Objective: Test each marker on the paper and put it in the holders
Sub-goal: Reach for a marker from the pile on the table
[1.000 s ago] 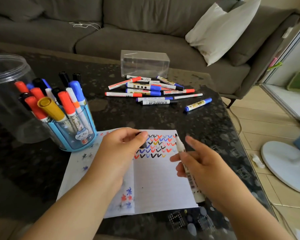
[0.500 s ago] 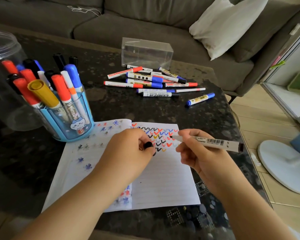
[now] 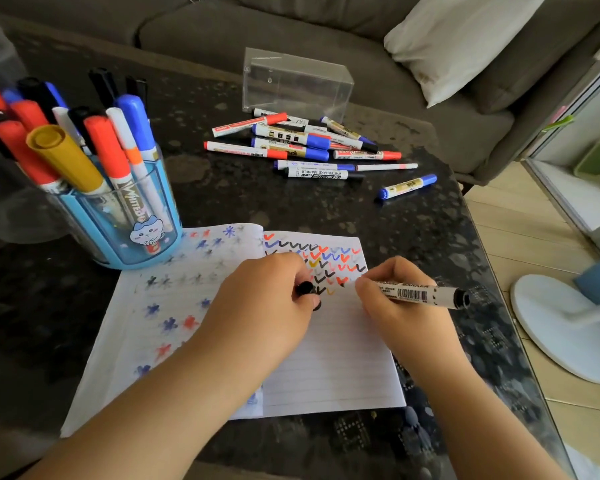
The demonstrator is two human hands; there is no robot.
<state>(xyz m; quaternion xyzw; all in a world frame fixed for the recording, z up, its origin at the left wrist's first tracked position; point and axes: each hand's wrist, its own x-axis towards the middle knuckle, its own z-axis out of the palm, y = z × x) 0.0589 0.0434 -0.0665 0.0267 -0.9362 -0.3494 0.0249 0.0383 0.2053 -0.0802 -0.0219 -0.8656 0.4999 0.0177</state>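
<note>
marker (image 3: 420, 293) in right hand (image 3: 400, 306), uncapped, lying nearly level above the right page of the paper (image 3: 336, 362), tip pointing left toward the rows of tick marks, not clearly touching the sheet. fingers and thumb pinch the barrel close to the tip; butt end sticks out to the right. left hand (image 3: 260, 306) rests on the paper and curls round a black cap (image 3: 305, 288), held just left of the tip.

handling, judged: light rigid plastic barrel, smooth, a little slippery; a grip near the tip gives control for writing, a grip at mid-barrel would suit dropping it upright into the blue holder (image 3: 118, 223) at far left. cap is small and easy to fumble; felt tip is the only soft part.

writing: barrel reads "...oard marker" beside a barcode. a loose black-capped marker in the pile (image 3: 309, 147) at the far middle of the table (image 3: 291, 206) reads "whiteboard marker". a marker in the holder shows "whitebo...". other labels too small to read.
</note>
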